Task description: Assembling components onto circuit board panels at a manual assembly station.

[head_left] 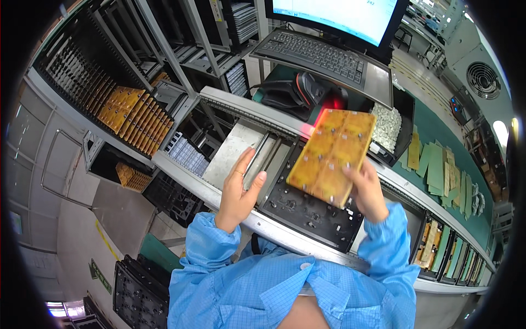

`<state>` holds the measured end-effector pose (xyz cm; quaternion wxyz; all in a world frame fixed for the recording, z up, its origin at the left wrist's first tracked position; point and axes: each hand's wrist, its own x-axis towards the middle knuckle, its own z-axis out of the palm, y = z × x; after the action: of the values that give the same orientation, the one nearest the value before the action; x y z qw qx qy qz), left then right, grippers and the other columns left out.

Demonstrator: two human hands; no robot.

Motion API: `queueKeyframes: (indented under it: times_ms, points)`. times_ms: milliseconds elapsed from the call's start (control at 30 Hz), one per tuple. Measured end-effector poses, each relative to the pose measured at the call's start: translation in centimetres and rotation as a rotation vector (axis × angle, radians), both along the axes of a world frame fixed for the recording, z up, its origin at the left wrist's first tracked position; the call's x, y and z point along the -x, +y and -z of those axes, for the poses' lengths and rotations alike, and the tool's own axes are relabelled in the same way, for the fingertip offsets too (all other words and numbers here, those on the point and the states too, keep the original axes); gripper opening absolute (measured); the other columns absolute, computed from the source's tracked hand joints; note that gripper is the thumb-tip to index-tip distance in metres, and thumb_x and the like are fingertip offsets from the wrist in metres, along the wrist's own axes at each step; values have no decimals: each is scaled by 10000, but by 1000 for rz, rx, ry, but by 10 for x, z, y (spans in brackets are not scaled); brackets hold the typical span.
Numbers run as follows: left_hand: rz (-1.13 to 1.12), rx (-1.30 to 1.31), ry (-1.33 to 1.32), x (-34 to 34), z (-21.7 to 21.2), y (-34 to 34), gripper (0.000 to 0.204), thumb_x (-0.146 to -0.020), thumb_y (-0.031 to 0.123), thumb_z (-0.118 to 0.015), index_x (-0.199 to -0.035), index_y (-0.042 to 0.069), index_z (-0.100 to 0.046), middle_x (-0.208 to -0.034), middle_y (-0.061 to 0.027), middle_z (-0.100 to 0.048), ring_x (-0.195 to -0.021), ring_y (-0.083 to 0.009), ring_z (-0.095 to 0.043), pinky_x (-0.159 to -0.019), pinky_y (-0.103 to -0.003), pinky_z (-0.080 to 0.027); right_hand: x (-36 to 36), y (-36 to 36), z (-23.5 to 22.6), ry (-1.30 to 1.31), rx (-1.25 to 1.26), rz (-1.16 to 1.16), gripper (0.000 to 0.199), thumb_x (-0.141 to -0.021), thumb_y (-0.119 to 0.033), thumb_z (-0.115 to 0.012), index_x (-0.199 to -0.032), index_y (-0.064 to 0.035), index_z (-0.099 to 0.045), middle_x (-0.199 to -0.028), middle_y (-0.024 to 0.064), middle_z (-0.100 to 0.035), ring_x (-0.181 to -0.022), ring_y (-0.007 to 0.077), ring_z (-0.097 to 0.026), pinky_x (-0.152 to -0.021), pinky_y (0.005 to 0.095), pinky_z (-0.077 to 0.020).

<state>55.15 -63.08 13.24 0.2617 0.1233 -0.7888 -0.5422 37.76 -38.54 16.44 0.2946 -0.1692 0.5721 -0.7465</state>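
Note:
My right hand [368, 192] grips a yellow circuit board panel [329, 156] by its near right corner and holds it tilted above a black fixture tray [307, 211] on the conveyor. A red light glows on the board's far left corner, beside a black handheld scanner [307, 93]. My left hand [238, 189] is bare and holds nothing, with fingers spread, hovering over the grey metal rails [257, 159] of the conveyor, left of the board.
A rack of yellow boards [134, 112] stands upright at the left. A keyboard [318, 52] and monitor [339, 16] sit behind the conveyor. A bin of small white parts [386, 126] and green boards [438, 167] lie at the right. Black trays [139, 293] are stacked low left.

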Motion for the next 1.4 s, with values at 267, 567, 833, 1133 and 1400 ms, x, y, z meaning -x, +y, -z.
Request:
queueKeyframes:
  times_ms: [267,567,833,1133,1400]
  points:
    - [297,-580,372,21,-23,76,658,-815,-46,-803,-1367,-13,-448,-1279,-136,-634,-1158,-216,-639,-997,-365,-533,-74,38,-49,666,-154,-289,793,-847,-31,-787,-1504,11,-345,-1349,163,-597,-1241,223,-575,-1054,355,-447]
    - [-31,-377,583,65,-43,114,426,-811,-84,-778,-1185,-54,-576,-1103,-144,-712,-979,-199,-702,-870,-350,-583,-50,-16,-29,505,79,496,547,-739,87,-780,-1237,25,-562,-1106,91,-687,-998,182,-672,-883,307,-543]
    - [-138,-425,653,106,-52,106,345,-800,-102,-762,-1086,-59,-574,-995,-150,-731,-862,-186,-722,-770,-329,-613,-13,-45,-23,473,207,524,493,-765,122,-754,-1216,22,-582,-1095,89,-694,-956,171,-678,-854,296,-552]
    - [-428,-51,719,110,-40,96,181,-807,41,-820,-920,14,-680,-834,-114,-734,-734,-215,-727,-661,-325,-551,-36,-71,-27,430,266,586,425,-820,79,-742,-1211,33,-581,-1080,119,-718,-950,178,-694,-844,294,-563]
    - [-642,-228,746,8,-50,17,541,-832,-99,-747,-1317,-34,-517,-1151,-132,-674,-970,-207,-685,-872,-331,-584,39,19,-30,1081,-610,99,365,-866,-45,-689,-1195,-29,-531,-977,199,-703,-931,345,-701,-816,388,-530]
